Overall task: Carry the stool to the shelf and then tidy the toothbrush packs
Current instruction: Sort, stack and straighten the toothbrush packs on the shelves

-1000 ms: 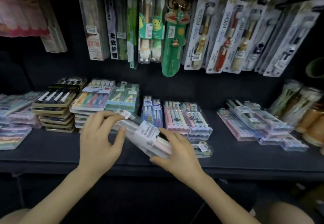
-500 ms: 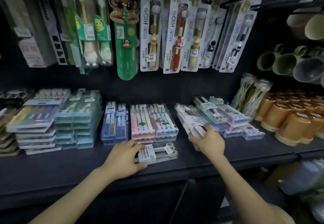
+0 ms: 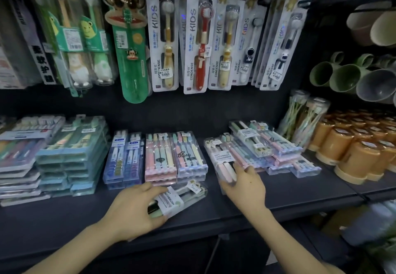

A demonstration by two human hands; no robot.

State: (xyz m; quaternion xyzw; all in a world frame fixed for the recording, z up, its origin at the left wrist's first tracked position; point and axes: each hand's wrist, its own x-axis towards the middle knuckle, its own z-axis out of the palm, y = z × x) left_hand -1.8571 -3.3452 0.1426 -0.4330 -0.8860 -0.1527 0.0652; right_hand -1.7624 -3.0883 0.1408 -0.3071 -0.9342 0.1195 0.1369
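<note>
Dark shelf (image 3: 64,226) runs the full width, with a black back panel above it. Hanging packs on hooks across the top: a row of white cards marked KIDS (image 3: 194,38), a green monkey-topped pack (image 3: 128,44) to their left, clear packs with animal-handled brushes (image 3: 83,38) further left.

Far right: green mugs (image 3: 338,76) lying on their sides at upper level; below them, orange cups (image 3: 351,153) crowded on the shelf, with two clear upright packs (image 3: 304,119) just behind.

Flat stacks on the shelf, left to right: pastel multi-packs (image 3: 19,156), teal boxes (image 3: 72,156), blue packs (image 3: 124,158), pink and pale packs (image 3: 175,156) with pen marks on one lid, then a loose, skewed heap of clear packs (image 3: 274,147) right of centre.

Left hand (image 3: 132,211) lies on the shelf front, thumb and fingers closed around one end of a clear toothbrush pack (image 3: 182,196). That pack lies flat and slanted, just in front of the pink stack; label reads SOFT TOOTHBRUSH.

Right hand (image 3: 246,183) grips the near end of a second toothbrush pack (image 3: 220,158), fingers curled over its edge. This pack is tilted, far end up against the left side of the skewed heap. Same label, pink and white handles inside.

Both forearms bare, reaching in from the bottom edge.
</note>
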